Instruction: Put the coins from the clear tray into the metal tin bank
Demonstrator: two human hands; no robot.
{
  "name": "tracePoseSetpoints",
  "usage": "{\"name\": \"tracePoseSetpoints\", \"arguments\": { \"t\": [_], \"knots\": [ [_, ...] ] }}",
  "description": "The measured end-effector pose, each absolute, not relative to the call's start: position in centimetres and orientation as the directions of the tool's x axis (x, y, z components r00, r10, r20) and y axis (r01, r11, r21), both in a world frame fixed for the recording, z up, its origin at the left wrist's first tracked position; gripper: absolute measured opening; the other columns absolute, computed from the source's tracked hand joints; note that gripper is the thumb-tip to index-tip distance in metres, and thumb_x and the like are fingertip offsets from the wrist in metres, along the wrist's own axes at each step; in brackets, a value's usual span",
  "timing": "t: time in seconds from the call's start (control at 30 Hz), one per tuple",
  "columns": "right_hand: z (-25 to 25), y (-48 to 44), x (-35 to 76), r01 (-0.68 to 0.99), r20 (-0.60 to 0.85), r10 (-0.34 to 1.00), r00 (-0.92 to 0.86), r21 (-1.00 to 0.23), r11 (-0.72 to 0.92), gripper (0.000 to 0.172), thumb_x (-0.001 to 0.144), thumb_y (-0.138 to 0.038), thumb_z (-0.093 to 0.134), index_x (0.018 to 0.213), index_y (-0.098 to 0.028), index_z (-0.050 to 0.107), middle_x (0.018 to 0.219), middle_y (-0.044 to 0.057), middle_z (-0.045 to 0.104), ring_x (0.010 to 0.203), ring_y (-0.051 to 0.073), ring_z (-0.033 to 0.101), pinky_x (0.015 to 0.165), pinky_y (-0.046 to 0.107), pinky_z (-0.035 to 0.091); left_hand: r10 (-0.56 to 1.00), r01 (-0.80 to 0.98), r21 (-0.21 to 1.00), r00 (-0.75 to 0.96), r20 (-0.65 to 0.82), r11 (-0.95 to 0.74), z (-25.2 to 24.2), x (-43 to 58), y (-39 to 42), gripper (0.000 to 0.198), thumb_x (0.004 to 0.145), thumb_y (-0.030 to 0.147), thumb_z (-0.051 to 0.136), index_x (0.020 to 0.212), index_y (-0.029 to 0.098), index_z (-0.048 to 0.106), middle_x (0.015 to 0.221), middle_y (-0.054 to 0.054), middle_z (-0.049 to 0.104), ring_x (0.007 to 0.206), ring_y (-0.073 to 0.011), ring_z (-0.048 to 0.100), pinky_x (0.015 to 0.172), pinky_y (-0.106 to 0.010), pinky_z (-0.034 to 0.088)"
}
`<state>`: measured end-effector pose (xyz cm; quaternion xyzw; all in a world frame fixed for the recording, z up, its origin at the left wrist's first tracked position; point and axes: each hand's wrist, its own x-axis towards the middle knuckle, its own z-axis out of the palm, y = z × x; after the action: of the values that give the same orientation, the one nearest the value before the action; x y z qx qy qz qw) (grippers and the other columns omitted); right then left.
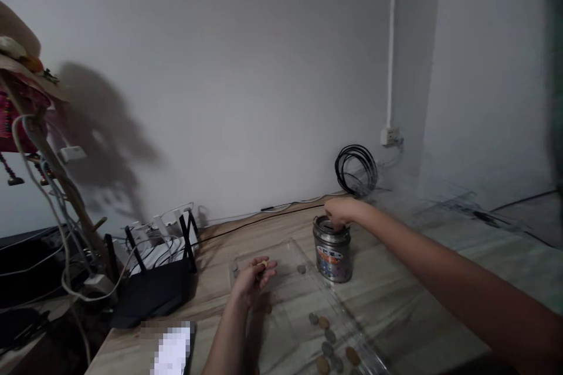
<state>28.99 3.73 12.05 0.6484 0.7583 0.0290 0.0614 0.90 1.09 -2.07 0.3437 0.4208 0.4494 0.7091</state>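
A metal tin (pixel 333 256) with a printed label and wire handle stands upright on the table. My right hand (pixel 342 211) is at its lid, fingers pinched together and pointing down; their tips, and anything between them, are hidden. Left of the tin, my left hand (pixel 255 279) is palm up over a clear plastic tray (pixel 285 244). A gold-coloured coin (pixel 264 263) rests in its curled fingers; I cannot tell if more coins lie beneath. Several silver and brown coins (pixel 328 349) are scattered in the near right part of the tray, and a silver coin (pixel 301 268) lies farther back.
A black router (pixel 153 293) with upright antennas and tangled cables sits at the left. In front of it is a phone (pixel 173 351) with a blurred screen. A coil of black cable (pixel 356 169) leans against the wall, below a socket (pixel 389 136).
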Motion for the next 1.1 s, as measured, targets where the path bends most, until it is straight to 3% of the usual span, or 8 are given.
{"name": "tracePoseSetpoints", "arguments": {
  "t": [0.3,0.53,0.63,0.7,0.8,0.9,0.97,1.1],
  "knots": [
    [11.6,4.2,29.9,0.983,-0.015,0.983,-0.183,-0.028,0.183,0.012,0.040,-0.016,0.068,0.041,-0.017,0.056,0.042,-0.003,0.052,0.045,0.010,0.048,0.048,0.021,0.035,0.927,-0.360,0.859,0.228,-0.298,0.365,-2.4,0.8,1.4,0.026,0.079,0.008,0.049,0.105,0.011,0.047,0.093,-0.011,0.067,0.062,-0.0099,0.064,0.045,-0.014,0.042],
    [11.0,3.5,28.8,0.992,0.160,0.980,-0.121,-0.016,0.125,0.010,0.056,-0.012,0.057,0.062,-0.015,0.065,0.066,0.007,0.065,0.058,0.014,0.057,0.052,0.022,0.036,0.923,-0.357,0.859,0.253,-0.291,0.368,-2.4,1.0,1.3,0.026,0.080,0.009,0.047,0.106,0.010,0.044,0.091,-0.012,0.067,0.058,-0.0087,0.062,0.042,-0.013,0.038],
    [10.8,2.7,28.3,0.997,0.194,0.978,-0.076,0.001,0.077,0.010,0.060,-0.012,0.056,0.064,-0.013,0.065,0.072,0.013,0.066,0.064,0.019,0.059,0.055,0.025,0.037,0.923,-0.335,0.869,0.254,-0.290,0.365,-2.3,1.0,1.2,0.028,0.079,0.008,0.045,0.107,0.010,0.043,0.088,-0.011,0.067,0.045,-0.0043,0.054,0.037,-0.012,0.031],
    [10.5,1.8,27.1,0.996,0.303,0.950,-0.080,-0.017,0.089,0.016,0.068,-0.016,0.051,0.073,-0.013,0.067,0.080,0.015,0.066,0.071,0.022,0.060,0.059,0.029,0.038,0.925,-0.311,0.884,0.262,-0.274,0.349,-2.3,1.0,1.1,0.031,0.078,0.009,0.044,0.109,0.011,0.043,0.087,-0.010,0.067,0.038,-0.0023,0.046,0.034,-0.013,0.025],
    [8.5,0.4,23.6,0.942,0.476,0.858,-0.192,-0.156,0.297,0.027,0.079,-0.024,0.041,0.086,-0.019,0.067,0.086,0.009,0.067,0.078,0.019,0.059,0.065,0.028,0.038,0.925,-0.284,0.898,0.283,-0.255,0.335,-2.2,1.0,1.0,0.039,0.077,0.012,0.046,0.116,0.013,0.041,0.086,-0.007,0.067,0.033,-0.0012,0.036,0.032,-0.014,0.019],
    [4.8,0.0,19.0,0.784,0.389,0.837,-0.386,-0.340,0.520,0.027,0.077,-0.031,0.046,0.091,-0.022,0.067,0.086,0.004,0.068,0.074,0.016,0.059,0.064,0.024,0.039,0.933,-0.294,0.911,0.299,-0.201,0.290,-2.1,1.0,0.8,0.046,0.074,0.015,0.051,0.119,0.015,0.041,0.076,-0.001,0.062,0.035,-0.0014,0.036,0.033,-0.014,0.014],
    [2.1,0.6,16.6,0.713,0.359,0.825,-0.437,-0.421,0.561,0.029,0.076,-0.028,0.047,0.096,-0.024,0.067,0.089,0.004,0.068,0.077,0.016,0.059,0.067,0.024,0.040,0.934,-0.301,0.917,0.319,-0.164,0.263,-2.2,1.0,0.8,0.045,0.070,0.016,0.056,0.113,0.016,0.047,0.068,0.003,0.056,0.036,-0.0011,0.035,0.033,-0.015,0.010],
    [-1.4,2.5,14.6,0.644,0.342,0.827,-0.445,-0.520,0.562,0.025,0.072,-0.020,0.047,0.081,-0.023,0.071,0.080,0.002,0.070,0.073,0.017,0.060,0.065,0.025,0.041,0.911,-0.305,0.904,0.372,-0.175,0.299,-2.6,1.0,1.3,0.036,0.062,0.016,0.060,0.097,0.015,0.054,0.062,0.006,0.046,0.036,0.0002,0.031,0.034,-0.016,0.006]
  ]
}}
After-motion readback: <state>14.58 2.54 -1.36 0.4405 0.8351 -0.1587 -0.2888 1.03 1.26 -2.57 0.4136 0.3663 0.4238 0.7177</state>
